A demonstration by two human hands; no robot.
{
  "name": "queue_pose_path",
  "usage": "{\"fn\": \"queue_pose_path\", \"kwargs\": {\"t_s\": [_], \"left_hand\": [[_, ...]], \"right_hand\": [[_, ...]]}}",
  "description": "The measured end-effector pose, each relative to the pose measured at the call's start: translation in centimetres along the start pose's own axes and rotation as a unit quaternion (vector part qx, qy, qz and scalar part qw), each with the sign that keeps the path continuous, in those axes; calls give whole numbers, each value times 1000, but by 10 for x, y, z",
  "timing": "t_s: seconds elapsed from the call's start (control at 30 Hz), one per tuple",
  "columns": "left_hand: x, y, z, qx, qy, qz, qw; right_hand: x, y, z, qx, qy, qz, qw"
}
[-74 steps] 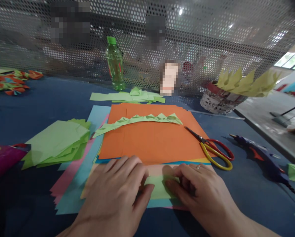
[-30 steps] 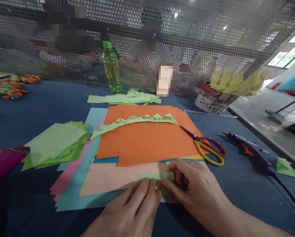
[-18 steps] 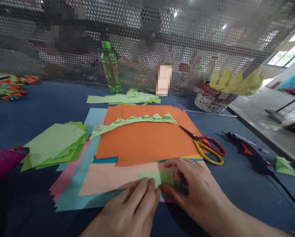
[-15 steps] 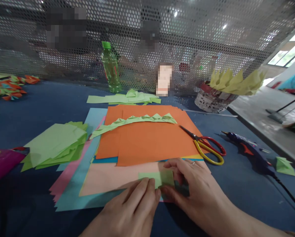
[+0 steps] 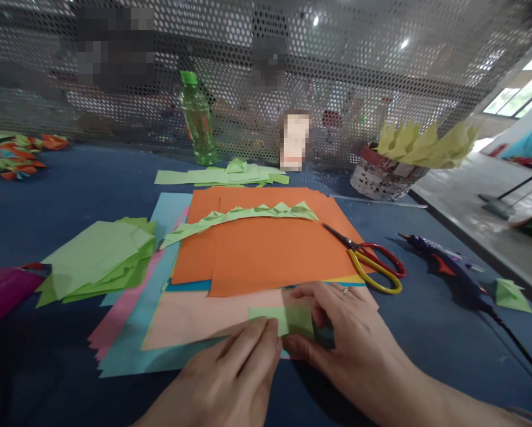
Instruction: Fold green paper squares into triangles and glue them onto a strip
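Note:
A small light green paper piece (image 5: 287, 320) lies on a peach sheet (image 5: 194, 317) near the table's front edge. My left hand (image 5: 230, 379) presses its fingertips on the piece's left part. My right hand (image 5: 341, 341), a ring on one finger, pinches and folds the piece's right end. Behind them an orange sheet (image 5: 270, 252) carries a strip of folded green triangles (image 5: 243, 216).
Red and yellow scissors (image 5: 372, 264) and a dark blue glue gun (image 5: 448, 270) lie to the right. A stack of green paper squares (image 5: 96, 258) sits left, a green bottle (image 5: 197, 121) and a basket of yellow paper (image 5: 390, 172) stand by the perforated screen (image 5: 381, 71).
My left hand slid back off the peach sheet toward me. The green piece went from a flat square to a narrower folded strip, and my right hand now folds its right end.

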State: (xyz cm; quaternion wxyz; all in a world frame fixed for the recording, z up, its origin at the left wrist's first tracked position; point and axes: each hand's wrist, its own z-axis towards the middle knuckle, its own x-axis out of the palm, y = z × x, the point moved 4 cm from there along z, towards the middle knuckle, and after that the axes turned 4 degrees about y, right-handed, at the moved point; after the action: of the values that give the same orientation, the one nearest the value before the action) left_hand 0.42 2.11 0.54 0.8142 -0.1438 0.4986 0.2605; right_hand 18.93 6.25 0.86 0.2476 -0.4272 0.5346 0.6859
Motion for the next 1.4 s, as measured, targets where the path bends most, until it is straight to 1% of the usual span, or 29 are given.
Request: {"fn": "queue_pose_path", "kwargs": {"t_s": [0.13,0.27,0.43,0.67,0.87,1.03,1.2,1.3,1.4], "left_hand": [[-4,-1,-1,3,6,8,1000],[-7,-2,-3,-11,-8,25,1000],[-6,-4,-5,-23,-20,57,998],[-7,-9,-5,-11,-41,110,993],[-9,-12,-4,-8,-35,140,990],[-9,-12,-5,-19,-17,131,991],[-9,-10,-8,-1,-9,98,995],[-10,-8,-10,4,-3,78,997],[-11,-6,-11,-6,6,60,998]], "right_hand": [[-1,-6,3,41,40,11,998],[-5,-10,5,62,74,18,995],[-8,-13,5,51,89,28,994],[-13,-12,4,40,116,45,991],[-17,-14,3,47,143,63,987],[-19,-14,5,41,143,75,986],[-18,-16,5,43,149,79,985],[-19,-20,3,32,148,85,985],[-23,-21,3,16,148,94,984]]}}
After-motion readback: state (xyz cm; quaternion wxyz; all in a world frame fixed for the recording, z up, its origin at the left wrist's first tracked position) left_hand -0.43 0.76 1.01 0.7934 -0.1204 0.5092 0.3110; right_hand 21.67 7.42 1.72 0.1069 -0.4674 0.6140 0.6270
